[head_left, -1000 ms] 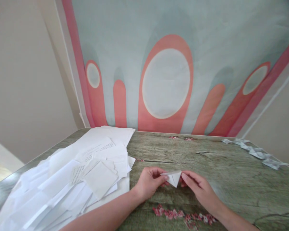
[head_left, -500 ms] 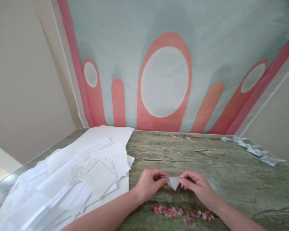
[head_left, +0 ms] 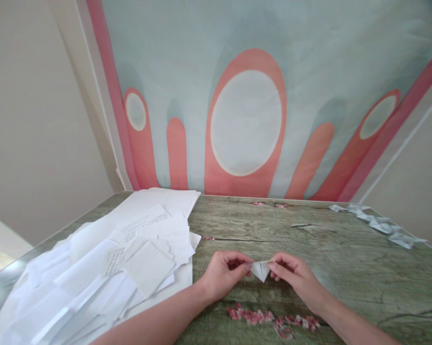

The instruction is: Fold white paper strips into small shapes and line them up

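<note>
To the right of the paper pile, a small folded paper is held between 2 hands, above the wood-patterned table. Its upper left corner is pinched by the left hand, with the thumb and fingertips closed on the paper. Its upper right corner is pinched in the same way by the right hand. How the other curled fingers are set behind the paper cannot be told, nor whether its lower tip is touching the table.

With the grip kept to the 2 upper corners, the top edge is probably steadied and held level, and the middle is left uncovered. The pile is laid beside the left forearm, presumably so that sheets can be reached without the arms being crossed. Far to the right of the pile, folded pieces are lined up along the table's edge, apparently so that they are not mixed with the loose sheets.

The folded paper is seen as a whitish triangle with its point turned down. A short dark line is shown near the middle of its top edge; whether a crease or a slit is meant by it cannot be told. No print can be made out on it.
</note>
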The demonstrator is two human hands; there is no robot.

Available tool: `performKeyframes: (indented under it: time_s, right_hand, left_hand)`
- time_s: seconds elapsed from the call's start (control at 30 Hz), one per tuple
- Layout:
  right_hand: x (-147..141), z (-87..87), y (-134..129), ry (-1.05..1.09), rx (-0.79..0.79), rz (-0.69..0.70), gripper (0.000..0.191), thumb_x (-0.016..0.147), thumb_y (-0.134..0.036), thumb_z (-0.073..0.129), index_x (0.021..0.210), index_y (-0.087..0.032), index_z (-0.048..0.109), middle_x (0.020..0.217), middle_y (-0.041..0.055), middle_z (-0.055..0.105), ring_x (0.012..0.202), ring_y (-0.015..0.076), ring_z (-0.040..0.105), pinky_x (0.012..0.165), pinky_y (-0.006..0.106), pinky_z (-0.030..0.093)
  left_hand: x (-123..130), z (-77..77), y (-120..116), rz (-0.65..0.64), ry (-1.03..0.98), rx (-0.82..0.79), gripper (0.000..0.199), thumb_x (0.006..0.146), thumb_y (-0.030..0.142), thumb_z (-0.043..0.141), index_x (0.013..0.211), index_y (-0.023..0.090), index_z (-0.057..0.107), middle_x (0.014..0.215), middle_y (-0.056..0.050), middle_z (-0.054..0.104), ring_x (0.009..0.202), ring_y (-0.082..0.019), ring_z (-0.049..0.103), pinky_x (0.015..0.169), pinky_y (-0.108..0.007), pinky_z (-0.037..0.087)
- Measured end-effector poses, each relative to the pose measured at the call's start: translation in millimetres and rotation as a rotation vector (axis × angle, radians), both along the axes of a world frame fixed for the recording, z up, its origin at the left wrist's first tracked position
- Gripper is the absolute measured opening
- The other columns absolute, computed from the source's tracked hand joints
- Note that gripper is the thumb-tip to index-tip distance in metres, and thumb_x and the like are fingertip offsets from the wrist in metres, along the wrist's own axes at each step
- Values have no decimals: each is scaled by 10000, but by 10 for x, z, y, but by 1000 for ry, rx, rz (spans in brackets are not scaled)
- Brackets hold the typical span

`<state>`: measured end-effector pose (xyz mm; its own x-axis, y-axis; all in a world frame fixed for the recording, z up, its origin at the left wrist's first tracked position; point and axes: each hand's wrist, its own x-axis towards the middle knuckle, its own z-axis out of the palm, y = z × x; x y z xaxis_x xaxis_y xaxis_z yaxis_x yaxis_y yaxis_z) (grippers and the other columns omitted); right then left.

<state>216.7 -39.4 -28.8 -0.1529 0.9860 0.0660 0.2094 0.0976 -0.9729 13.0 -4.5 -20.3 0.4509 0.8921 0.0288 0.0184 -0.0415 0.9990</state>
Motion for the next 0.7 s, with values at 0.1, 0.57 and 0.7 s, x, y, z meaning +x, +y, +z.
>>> performKeyframes:
  time_s: [0.1, 0.57, 0.7]
  right_hand:
    - [-17, 7, -16, -11, 26, 7, 261, 842, -420, 526, 816, -172, 601, 725, 7, 593, 686, 148, 547, 652, 264, 438]
    - [-19, -66, -16, -30, 60, -50, 199, 812, -383, 568, 780, -201, 493, 673, -29, 498, 627, 131, 484, 570, 238, 395]
    - [-19, -48, -33, -39, 64, -22, 164, 829, -355, 551, 795, -199, 513, 673, -33, 483, 628, 127, 462, 573, 238, 375]
  left_hand:
    - [-4, 7, 22, 5, -35, -23, 194, 708, 284, 663, 775, 105, 694, 633, -35, 653, 569, -127, 560, 600, -234, 433]
    - [-8, -19, 24, -25, 137, 86, 197, 721, 248, 592, 814, 116, 706, 681, -28, 641, 575, -117, 508, 553, -211, 380]
    - [-31, 18, 18, -55, 139, 119, 209, 742, 241, 572, 846, 119, 704, 739, -40, 643, 627, -135, 533, 596, -222, 400]
